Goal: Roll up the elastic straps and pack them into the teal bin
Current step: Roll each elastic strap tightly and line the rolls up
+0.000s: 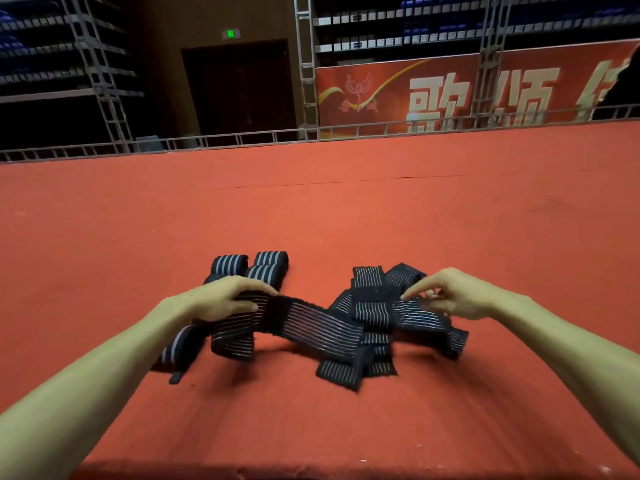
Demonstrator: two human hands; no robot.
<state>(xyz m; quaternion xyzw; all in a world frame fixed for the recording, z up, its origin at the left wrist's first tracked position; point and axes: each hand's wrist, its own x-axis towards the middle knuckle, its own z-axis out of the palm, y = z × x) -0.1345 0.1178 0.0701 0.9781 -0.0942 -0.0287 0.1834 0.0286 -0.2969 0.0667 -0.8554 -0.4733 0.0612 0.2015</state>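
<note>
Item: elastic strap (311, 323), end clamped in left hand (221, 299); right hand (457, 296) touches tangled heap (372, 308), grip unclear; step: separating one strap; next likely: pull free, roll tight

I see a heap of straps (374, 317) on the floor (311, 209), lower middle of the frame. A long strap (311, 323) runs left from it into my left hand (221, 299), which grips its end. My right hand (457, 296) touches the heap's right side. Bundled straps (266, 268) sit just behind the left hand. A railing (242, 136) crosses the frame far behind, with a door (239, 88) beyond it at upper centre and a banner (450, 95) at upper right.
</note>
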